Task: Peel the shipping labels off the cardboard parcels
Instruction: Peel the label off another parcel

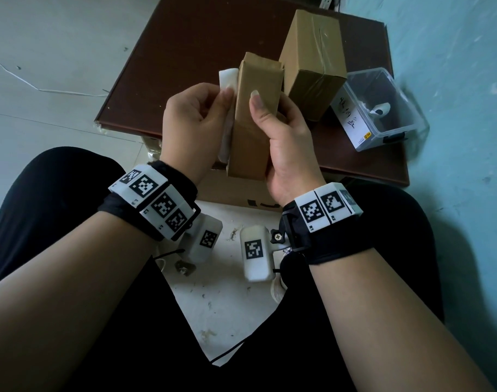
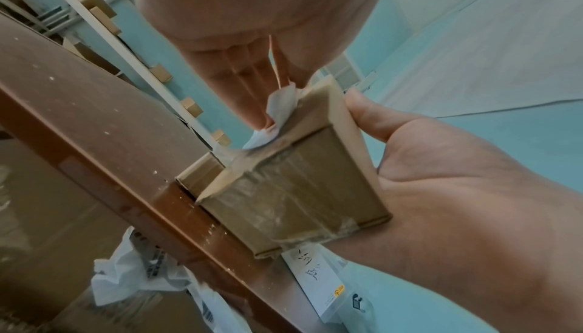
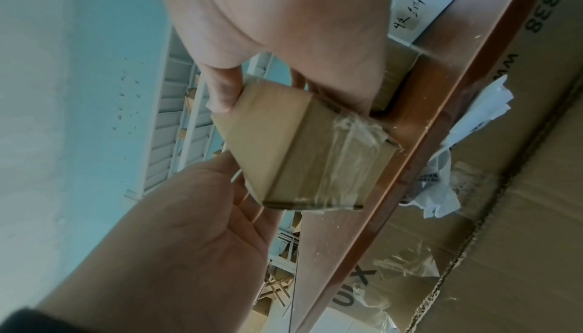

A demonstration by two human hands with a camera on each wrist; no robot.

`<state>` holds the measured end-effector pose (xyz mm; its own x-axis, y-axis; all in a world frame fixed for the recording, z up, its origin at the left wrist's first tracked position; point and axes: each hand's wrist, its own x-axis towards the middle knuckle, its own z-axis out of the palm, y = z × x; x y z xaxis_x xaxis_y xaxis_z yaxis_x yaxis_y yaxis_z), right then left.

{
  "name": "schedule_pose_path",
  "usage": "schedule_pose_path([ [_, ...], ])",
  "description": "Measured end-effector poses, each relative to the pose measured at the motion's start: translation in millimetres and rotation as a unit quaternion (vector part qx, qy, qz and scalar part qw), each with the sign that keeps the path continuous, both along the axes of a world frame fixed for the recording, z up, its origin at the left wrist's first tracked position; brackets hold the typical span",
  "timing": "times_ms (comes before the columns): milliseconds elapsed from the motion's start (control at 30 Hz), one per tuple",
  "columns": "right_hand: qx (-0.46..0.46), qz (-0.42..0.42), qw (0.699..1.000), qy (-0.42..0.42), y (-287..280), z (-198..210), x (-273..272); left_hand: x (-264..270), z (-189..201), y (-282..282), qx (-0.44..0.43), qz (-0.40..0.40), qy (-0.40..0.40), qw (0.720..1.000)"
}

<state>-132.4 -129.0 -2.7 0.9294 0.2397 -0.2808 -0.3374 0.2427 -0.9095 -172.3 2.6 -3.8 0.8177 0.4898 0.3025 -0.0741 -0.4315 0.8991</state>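
**Head view: label half lifted from the small parcel held over the table edge**

Head view shows me both hands raised above the near edge of the dark brown wooden table [image 1: 185,52]. My right hand [image 1: 284,142] grips a small, narrow brown cardboard parcel [image 1: 255,120] sealed with clear tape, holding it on end and off the table; the thumb lies across the face turned toward me and the fingers wrap round the far side. My left hand [image 1: 193,120] pinches a white paper shipping label [image 1: 227,77] between thumb and curled fingers, at the parcel's left side. The label's upper part stands clear of the cardboard above the thumb, and more white shows below the hand along the same side.

The left wrist view shows the label [image 2: 280,104] crumpled and lifted at the parcel's [image 2: 293,188] edge, with its lower end touching the cardboard. I cannot tell how much of it is stuck.

In the right wrist view the right thumb presses the parcel [image 3: 303,151] and the left hand [image 3: 195,213] sits just beside it.

A larger brown cardboard box [image 1: 312,60], taped along its seam, stands on the table just behind the held parcel. To its right, at the table's corner, sits a clear plastic storage bin [image 1: 380,108] with a handwritten white card on its front and a small white roll inside. A flattened cardboard sheet [image 3: 520,188] and a crumpled white plastic bag [image 3: 473,126] lie below the table.
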Motion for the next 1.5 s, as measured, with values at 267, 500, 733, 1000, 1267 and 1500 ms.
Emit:
schedule_pose_path([
  [267,0.010,0.005,1.000,-0.003,2.8,-4.7,3.5,-1.1,0.2,0.1,-0.063,0.019,0.017,0.998],
  [500,0.019,-0.008,1.000,0.018,-2.0,-3.4,5.8,-4.0,10.6,-6.9,-0.207,0.005,0.031,0.978],
  [733,0.004,0.020,1.000,0.022,-9.8,5.0,5.0,-4.5,21.7,-4.3,-0.200,-0.055,0.056,0.977],
  [1000,-0.015,0.056,0.997,0.055,-19.7,15.5,6.0,-1.0,6.2,1.8,-0.036,-0.038,0.039,0.998],
  [1267,-0.002,0.090,0.993,0.076,-22.0,18.5,5.1,2.6,-0.2,7.7,0.019,0.017,0.008,1.000],
  [1500,0.000,0.061,0.994,0.091,-20.0,13.4,7.1,-0.3,1.6,-0.6,0.001,0.001,0.001,1.000],
])
